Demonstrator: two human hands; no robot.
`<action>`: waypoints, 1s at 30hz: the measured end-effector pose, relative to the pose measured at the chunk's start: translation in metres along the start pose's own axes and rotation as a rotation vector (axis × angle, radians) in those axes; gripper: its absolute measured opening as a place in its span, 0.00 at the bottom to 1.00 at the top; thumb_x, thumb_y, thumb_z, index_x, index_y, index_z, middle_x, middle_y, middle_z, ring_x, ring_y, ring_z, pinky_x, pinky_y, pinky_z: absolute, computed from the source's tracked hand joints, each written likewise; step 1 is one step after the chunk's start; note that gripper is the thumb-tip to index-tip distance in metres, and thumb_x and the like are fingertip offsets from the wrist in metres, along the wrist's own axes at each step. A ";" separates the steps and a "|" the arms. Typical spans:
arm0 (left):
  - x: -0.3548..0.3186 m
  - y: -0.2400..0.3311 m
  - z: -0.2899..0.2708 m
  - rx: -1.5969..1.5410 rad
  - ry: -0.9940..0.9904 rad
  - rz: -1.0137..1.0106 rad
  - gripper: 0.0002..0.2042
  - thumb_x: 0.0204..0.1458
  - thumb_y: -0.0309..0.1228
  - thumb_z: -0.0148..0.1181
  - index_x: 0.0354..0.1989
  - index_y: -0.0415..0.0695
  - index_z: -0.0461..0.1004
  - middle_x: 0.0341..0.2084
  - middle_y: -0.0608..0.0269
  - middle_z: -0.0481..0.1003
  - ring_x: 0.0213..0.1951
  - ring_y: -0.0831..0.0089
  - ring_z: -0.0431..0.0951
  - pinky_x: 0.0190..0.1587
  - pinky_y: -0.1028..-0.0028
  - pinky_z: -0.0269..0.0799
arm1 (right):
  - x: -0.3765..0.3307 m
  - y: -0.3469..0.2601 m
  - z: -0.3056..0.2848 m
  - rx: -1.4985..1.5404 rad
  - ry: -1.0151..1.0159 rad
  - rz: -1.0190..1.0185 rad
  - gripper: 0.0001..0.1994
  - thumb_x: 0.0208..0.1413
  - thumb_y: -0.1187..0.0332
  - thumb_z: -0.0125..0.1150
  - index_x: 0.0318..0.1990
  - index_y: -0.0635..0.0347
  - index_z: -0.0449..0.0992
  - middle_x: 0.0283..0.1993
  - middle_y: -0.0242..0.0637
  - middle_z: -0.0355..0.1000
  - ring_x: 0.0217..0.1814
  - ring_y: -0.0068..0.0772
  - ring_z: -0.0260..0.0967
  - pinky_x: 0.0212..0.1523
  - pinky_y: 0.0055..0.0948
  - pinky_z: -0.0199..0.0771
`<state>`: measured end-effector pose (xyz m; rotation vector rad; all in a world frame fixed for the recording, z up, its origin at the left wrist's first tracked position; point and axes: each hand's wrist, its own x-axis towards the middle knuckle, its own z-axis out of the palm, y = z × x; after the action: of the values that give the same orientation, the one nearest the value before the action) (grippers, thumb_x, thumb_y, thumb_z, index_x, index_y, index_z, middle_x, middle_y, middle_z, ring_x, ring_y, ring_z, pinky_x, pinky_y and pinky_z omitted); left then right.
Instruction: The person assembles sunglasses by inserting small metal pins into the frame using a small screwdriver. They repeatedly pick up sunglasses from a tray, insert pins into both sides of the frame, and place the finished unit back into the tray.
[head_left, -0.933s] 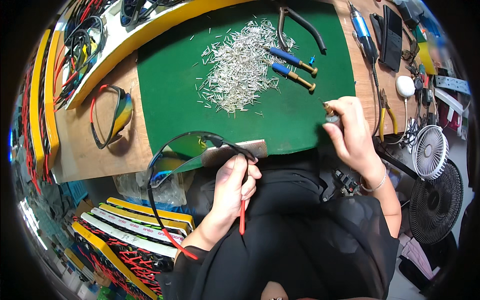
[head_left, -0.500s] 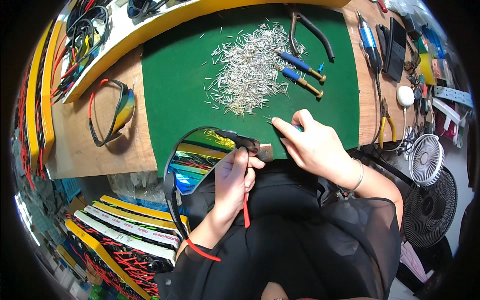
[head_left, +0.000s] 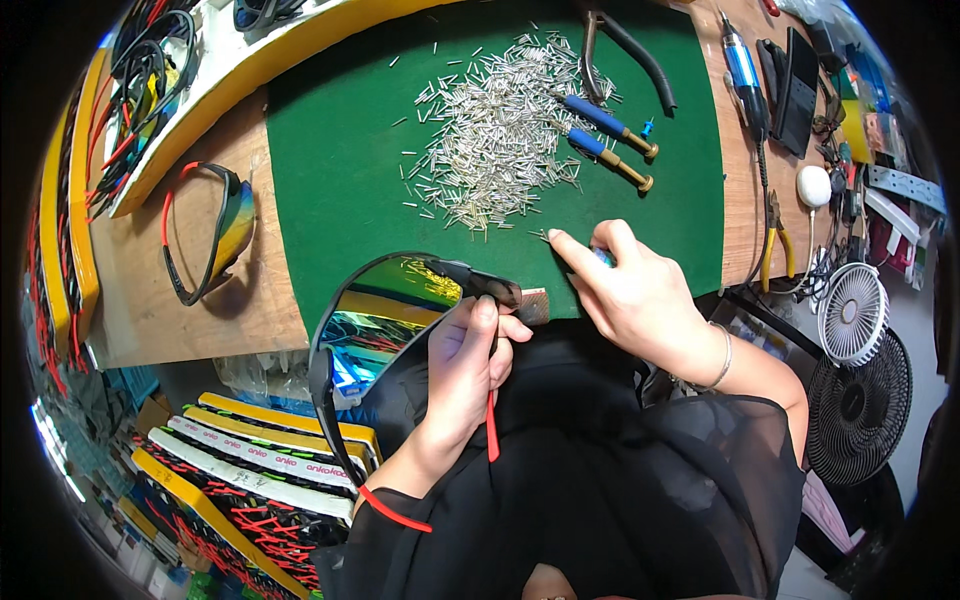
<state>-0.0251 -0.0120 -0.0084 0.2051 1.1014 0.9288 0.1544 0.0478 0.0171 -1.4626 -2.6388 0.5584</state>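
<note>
Black sports sunglasses (head_left: 326,375) with a mirrored lens and red temple tips are in my left hand (head_left: 465,355). Thumb and fingers pinch them at the hinge, beside a small metal block (head_left: 535,306) at the mat's front edge. My right hand (head_left: 640,290) is curled round something with a blue part (head_left: 604,256), mostly hidden by the fingers. Its index fingertip touches the green mat (head_left: 370,150) beside a few loose metal pins (head_left: 537,234). A heap of silver pins (head_left: 500,140) lies just beyond that hand, with two blue-handled tools (head_left: 608,160) at its right side.
Black-handled pliers (head_left: 640,60) lie at the far right of the mat. A second pair of sunglasses (head_left: 215,240) rests on the wood at left, near a yellow-edged tray (head_left: 250,75). On the right are a blue corded rotary tool (head_left: 742,75), yellow-handled pliers (head_left: 775,240) and fans (head_left: 853,315).
The sunglasses' lens end has swung slightly to the left and down in my left hand. My right index fingertip stays close to the same loose pins, shifting only slightly.
</note>
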 end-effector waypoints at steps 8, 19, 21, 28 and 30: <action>0.000 -0.001 -0.002 -0.007 -0.003 -0.006 0.13 0.58 0.40 0.45 0.34 0.41 0.66 0.23 0.65 0.71 0.11 0.88 0.56 0.12 0.88 0.49 | 0.001 0.000 0.004 0.010 0.037 -0.014 0.21 0.42 0.73 0.58 0.49 0.56 0.68 0.34 0.40 0.60 0.28 0.33 0.67 0.23 0.28 0.70; 0.000 0.000 -0.002 0.016 -0.011 -0.020 0.14 0.59 0.38 0.44 0.39 0.39 0.68 0.23 0.65 0.72 0.12 0.89 0.57 0.13 0.87 0.50 | 0.004 -0.003 0.005 -0.029 0.045 -0.042 0.26 0.41 0.76 0.57 0.53 0.47 0.68 0.30 0.37 0.58 0.22 0.34 0.63 0.20 0.29 0.67; -0.001 0.001 0.002 0.048 0.026 -0.048 0.15 0.59 0.39 0.43 0.40 0.38 0.68 0.23 0.66 0.72 0.12 0.89 0.57 0.13 0.87 0.50 | 0.005 -0.002 0.005 -0.023 0.022 -0.043 0.26 0.41 0.75 0.57 0.53 0.47 0.68 0.30 0.38 0.58 0.23 0.34 0.64 0.20 0.29 0.67; 0.000 -0.007 0.012 0.002 -0.027 -0.111 0.14 0.59 0.40 0.43 0.38 0.40 0.66 0.25 0.64 0.73 0.11 0.89 0.55 0.11 0.88 0.48 | -0.010 0.011 -0.015 0.130 -0.005 0.018 0.23 0.44 0.74 0.56 0.52 0.48 0.69 0.31 0.40 0.59 0.24 0.35 0.66 0.22 0.28 0.70; 0.001 -0.008 0.015 0.009 -0.005 -0.113 0.14 0.59 0.40 0.43 0.38 0.39 0.66 0.24 0.64 0.73 0.11 0.89 0.54 0.11 0.88 0.48 | -0.023 0.007 -0.029 0.146 -0.028 0.057 0.24 0.43 0.75 0.56 0.52 0.46 0.69 0.30 0.40 0.58 0.24 0.35 0.66 0.22 0.28 0.70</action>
<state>-0.0079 -0.0117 -0.0059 0.1509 1.1016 0.8228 0.1793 0.0398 0.0440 -1.5013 -2.5220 0.7650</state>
